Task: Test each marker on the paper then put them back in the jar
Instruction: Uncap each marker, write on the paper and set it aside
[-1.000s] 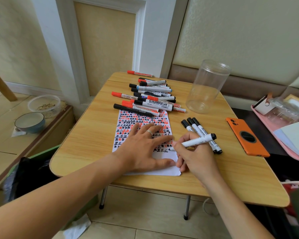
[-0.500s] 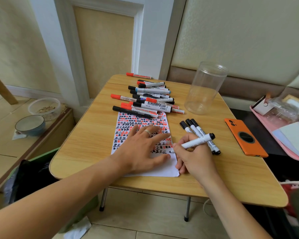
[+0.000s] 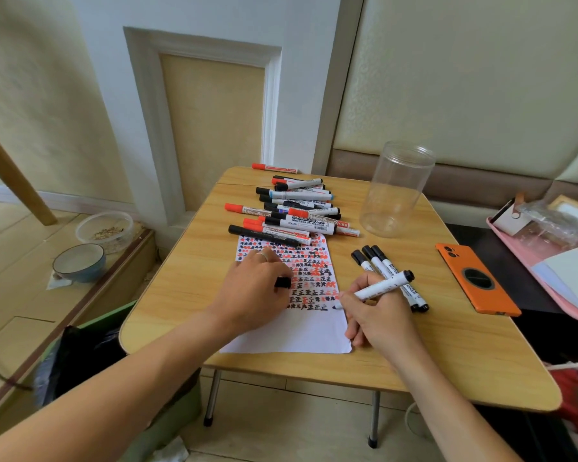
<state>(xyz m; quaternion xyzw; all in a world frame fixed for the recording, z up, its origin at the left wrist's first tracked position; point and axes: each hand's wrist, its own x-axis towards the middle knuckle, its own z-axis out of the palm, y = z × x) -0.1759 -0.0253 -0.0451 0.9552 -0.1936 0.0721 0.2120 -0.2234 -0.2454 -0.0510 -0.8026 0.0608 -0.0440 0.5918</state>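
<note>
Right hand (image 3: 381,315) pinches an uncapped marker (image 3: 379,287) mid-barrel, tip on the paper (image 3: 291,335) just left of its fingers; left hand (image 3: 257,291) curled on the sheet, holding what looks like a black cap (image 3: 282,282). Marker white-barrelled, black end, likely light, stiff, smooth, best held near the tip. Empty clear jar (image 3: 396,188) well beyond the right hand

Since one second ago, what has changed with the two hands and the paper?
The left hand, flat on the paper before, has curled its fingers and now holds a black cap. The right hand still holds the marker, tip on the paper. The jar stays empty.
</note>
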